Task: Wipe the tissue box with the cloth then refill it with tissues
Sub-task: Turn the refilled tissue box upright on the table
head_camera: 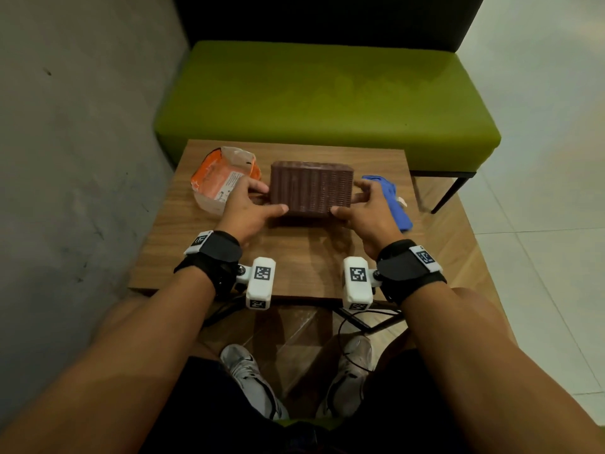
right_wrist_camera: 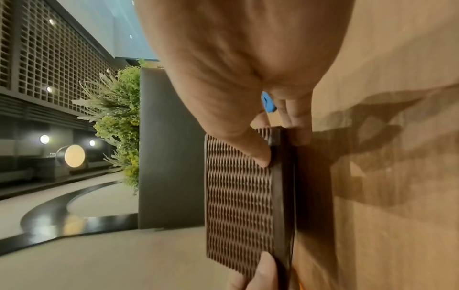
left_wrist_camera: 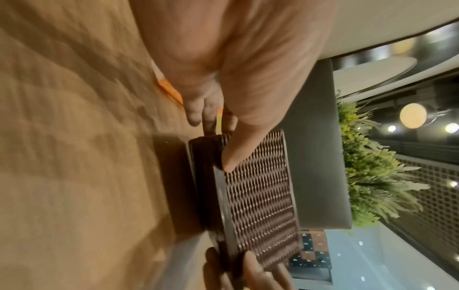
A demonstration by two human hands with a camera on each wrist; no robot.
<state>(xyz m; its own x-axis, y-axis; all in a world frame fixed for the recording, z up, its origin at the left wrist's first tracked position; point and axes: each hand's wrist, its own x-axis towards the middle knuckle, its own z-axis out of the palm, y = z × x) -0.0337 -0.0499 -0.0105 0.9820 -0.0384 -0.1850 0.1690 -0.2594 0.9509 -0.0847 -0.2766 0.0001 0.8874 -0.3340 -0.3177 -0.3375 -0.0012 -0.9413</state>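
Observation:
A brown woven tissue box [head_camera: 311, 188] sits in the middle of the small wooden table [head_camera: 294, 263]. My left hand [head_camera: 252, 204] grips its left end, thumb on the near edge and fingers round the side. My right hand [head_camera: 363, 208] grips the right end the same way. In the left wrist view the thumb [left_wrist_camera: 238, 149] presses the woven box [left_wrist_camera: 261, 196]; in the right wrist view the thumb [right_wrist_camera: 250, 145] presses the box [right_wrist_camera: 238, 202]. An orange and white tissue pack [head_camera: 222, 181] lies left of the box. A blue cloth [head_camera: 393, 198] lies to its right.
A green bench [head_camera: 327, 103] stands right behind the table, with a grey wall [head_camera: 65, 158] close on the left. White tiled floor [head_camera: 540, 208] spreads to the right. My shoes [head_camera: 248, 375] and a black cable [head_camera: 353, 326] show under the table's near edge.

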